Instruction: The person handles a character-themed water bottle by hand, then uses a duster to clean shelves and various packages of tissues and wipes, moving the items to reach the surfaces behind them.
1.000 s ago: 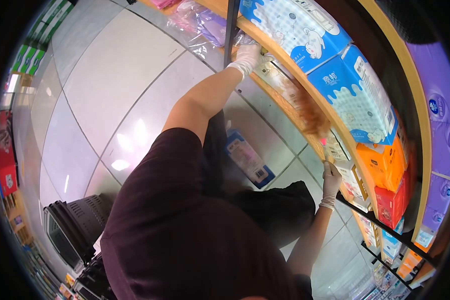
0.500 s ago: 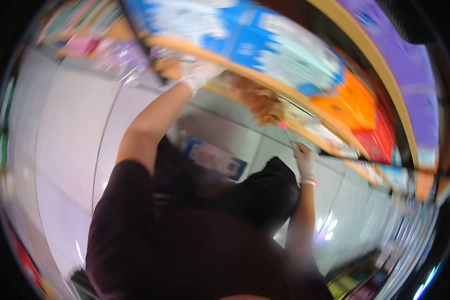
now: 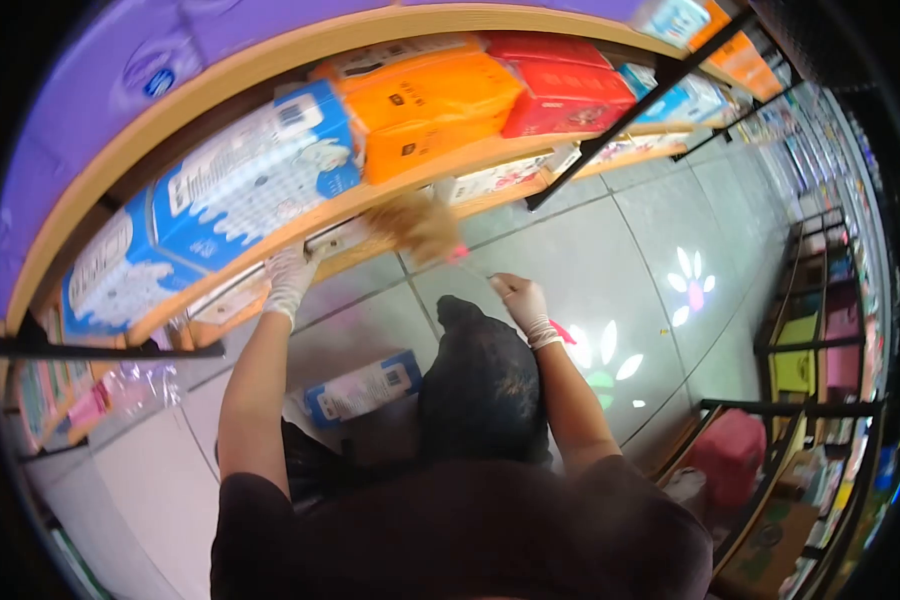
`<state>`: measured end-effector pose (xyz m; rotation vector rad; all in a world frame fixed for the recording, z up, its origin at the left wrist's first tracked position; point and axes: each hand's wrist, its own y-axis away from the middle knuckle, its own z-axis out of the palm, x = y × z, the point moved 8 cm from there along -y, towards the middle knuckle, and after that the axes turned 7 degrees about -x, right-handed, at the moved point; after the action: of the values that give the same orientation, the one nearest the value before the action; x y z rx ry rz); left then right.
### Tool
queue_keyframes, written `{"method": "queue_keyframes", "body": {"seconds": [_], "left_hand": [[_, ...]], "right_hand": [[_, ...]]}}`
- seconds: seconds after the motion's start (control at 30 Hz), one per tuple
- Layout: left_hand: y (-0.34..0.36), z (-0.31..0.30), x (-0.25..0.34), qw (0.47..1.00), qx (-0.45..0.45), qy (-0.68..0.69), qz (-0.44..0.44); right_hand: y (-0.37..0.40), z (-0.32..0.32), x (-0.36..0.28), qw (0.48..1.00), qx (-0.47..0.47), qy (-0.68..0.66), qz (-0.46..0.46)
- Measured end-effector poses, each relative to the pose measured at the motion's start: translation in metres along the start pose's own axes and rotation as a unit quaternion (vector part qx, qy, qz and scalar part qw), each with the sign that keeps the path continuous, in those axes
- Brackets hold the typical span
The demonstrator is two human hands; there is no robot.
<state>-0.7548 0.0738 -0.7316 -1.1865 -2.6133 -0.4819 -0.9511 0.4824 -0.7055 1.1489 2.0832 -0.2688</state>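
Observation:
My right hand (image 3: 520, 303), in a pale glove, is closed round the thin handle of a feather duster (image 3: 415, 225). The duster's brown fluffy head is blurred and lies against the low shelf, partly under the plank; a pink collar joins it to the handle. My left hand (image 3: 290, 278), also gloved, reaches to the edge of the shelf plank (image 3: 255, 250), beside white boxes on the bottom level. Its fingertips are hidden by the plank, so their grip does not show.
Above stand blue-and-white packs (image 3: 260, 165), orange packs (image 3: 425, 105) and red packs (image 3: 565, 95). A blue-and-white pack (image 3: 363, 388) lies on the tiled floor by my knees. Black shelf posts (image 3: 635, 110) cross the right. Another shelf holds a pink item (image 3: 730, 455).
My view has swung along the shelf, bringing more floor and the right-hand shelving into sight. The duster stays in my right hand, and my left hand remains at the shelf edge.

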Motion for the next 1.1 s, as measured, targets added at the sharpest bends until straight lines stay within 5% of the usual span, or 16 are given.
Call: {"method": "queue_keyframes", "body": {"seconds": [0.13,0.27,0.4,0.5,0.63,0.7,0.73,0.8,0.87,0.93,1.1], "left_hand": [[-0.014,0.009,-0.012,0.997,0.016,-0.070,-0.004],[-0.021,0.018,-0.018,0.987,0.116,-0.106,0.044],[-0.017,0.011,-0.017,0.996,0.056,-0.053,0.049],[-0.016,0.008,-0.015,0.989,0.095,-0.081,0.081],[-0.015,0.008,-0.021,0.997,0.054,-0.008,0.051],[0.003,-0.013,0.003,0.998,-0.037,0.045,-0.021],[0.005,-0.013,0.000,1.000,-0.010,0.014,-0.010],[-0.001,-0.006,-0.016,0.998,0.052,-0.045,0.010],[-0.008,0.002,-0.028,0.997,0.061,-0.044,-0.001],[-0.008,0.002,-0.028,0.997,0.070,-0.036,0.000],[-0.008,0.009,-0.018,1.000,-0.009,-0.013,-0.027]], "right_hand": [[0.005,-0.011,0.106,0.945,0.136,-0.217,0.206],[0.030,0.016,0.062,0.998,0.042,-0.035,-0.008],[0.057,0.015,0.125,0.952,0.068,-0.214,0.209],[0.065,0.014,0.164,0.878,0.149,-0.372,0.261],[0.066,0.009,0.074,0.993,-0.037,-0.081,0.081],[0.071,0.015,0.097,0.990,0.026,-0.112,0.077],[0.074,0.016,0.110,0.988,0.055,-0.128,0.072],[0.094,0.007,0.146,0.902,0.147,-0.364,0.178],[0.112,0.012,0.185,0.819,0.255,-0.458,0.232],[0.119,0.030,0.210,0.811,0.247,-0.467,0.252],[0.102,0.098,0.227,0.954,0.034,-0.236,0.180]]}}
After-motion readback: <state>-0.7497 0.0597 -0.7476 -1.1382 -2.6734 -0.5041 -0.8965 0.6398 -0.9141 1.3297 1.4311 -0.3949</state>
